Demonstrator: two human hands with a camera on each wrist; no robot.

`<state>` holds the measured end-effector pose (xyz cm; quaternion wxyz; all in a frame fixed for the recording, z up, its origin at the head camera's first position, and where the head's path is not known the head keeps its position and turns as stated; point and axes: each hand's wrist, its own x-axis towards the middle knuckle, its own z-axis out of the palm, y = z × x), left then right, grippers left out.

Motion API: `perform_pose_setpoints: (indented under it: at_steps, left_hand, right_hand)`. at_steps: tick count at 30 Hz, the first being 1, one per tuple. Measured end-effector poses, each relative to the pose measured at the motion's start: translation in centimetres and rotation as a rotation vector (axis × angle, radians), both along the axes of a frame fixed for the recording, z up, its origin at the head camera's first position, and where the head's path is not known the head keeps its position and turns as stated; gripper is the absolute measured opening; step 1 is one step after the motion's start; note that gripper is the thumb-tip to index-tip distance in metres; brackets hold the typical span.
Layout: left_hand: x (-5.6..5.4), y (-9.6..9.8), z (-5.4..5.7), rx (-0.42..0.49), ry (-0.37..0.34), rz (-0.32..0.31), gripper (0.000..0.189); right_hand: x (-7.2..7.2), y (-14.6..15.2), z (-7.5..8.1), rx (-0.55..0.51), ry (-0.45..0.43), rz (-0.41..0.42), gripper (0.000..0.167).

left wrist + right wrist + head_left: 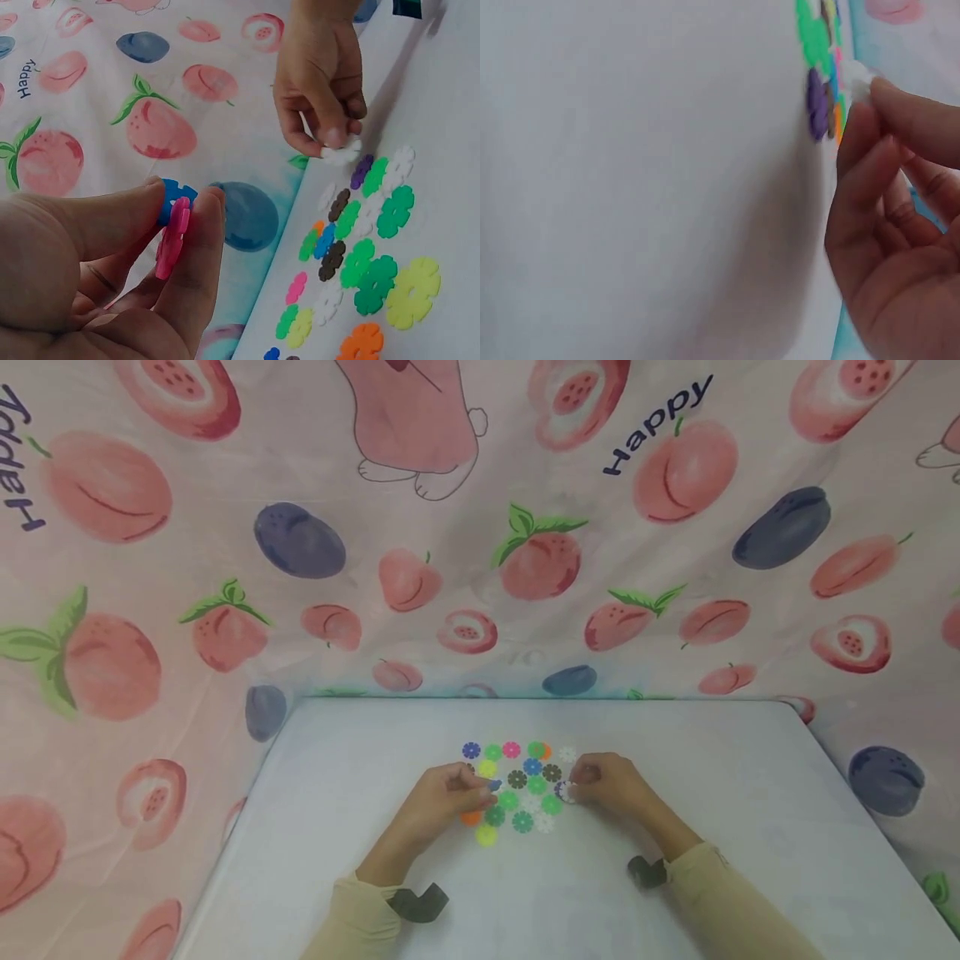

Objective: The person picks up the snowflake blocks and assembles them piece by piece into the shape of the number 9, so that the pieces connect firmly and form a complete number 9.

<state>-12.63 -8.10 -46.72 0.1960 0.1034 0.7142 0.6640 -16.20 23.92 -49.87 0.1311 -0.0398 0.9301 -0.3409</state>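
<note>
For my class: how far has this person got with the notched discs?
Done: a blue disc and a pink disc look slotted together, crossing at an angle.
In hand: the left hand pinches that pair; the right hand pinches a white disc, apart from it.
Left: the white disc would probably be added next, and many discs of various colours lie on the table, so it seems an early stage.

A white table (540, 902) bears a loose cluster of multicoloured, flower-shaped notched discs (508, 801).
</note>
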Motion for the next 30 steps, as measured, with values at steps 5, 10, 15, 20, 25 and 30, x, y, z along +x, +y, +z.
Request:
perform_pose_setpoints:
  at_steps: [5, 10, 15, 20, 25, 30]
  left_hand:
    - [0.0, 0.0, -0.3, 0.021, -0.002, -0.001, 0.013]
    - [-0.2, 0.2, -0.6, -0.01, 0.004, -0.002, 0.012]
    - [-0.1, 0.5, -0.8, -0.12, 0.038, -0.003, 0.018]
    - [-0.1, 0.9, -0.7, -0.158, 0.052, -0.003, 0.019]
    - [0.0, 1.2, -0.4, -0.141, 0.06, 0.002, 0.017]
    - [0.0, 1.4, -0.2, -0.143, 0.071, -0.004, 0.017]
  right_hand:
    - [0.4, -0.6, 0.9, -0.211, -0.084, -0.009, 0.02]
    - [0.8, -1.6, 2.1, -0.417, -0.195, -0.004, 0.025]
    - [1.4, -2.9, 3.3, -0.494, -0.248, 0.014, 0.023]
    - [1.9, -3.8, 4.2, -0.539, -0.259, 0.028, 0.022]
    - [2.0, -4.4, 4.7, -0.579, -0.263, 0.045, 0.022]
    - [2.2, -4.6, 4.8, -0.561, -0.265, 0.053, 0.021]
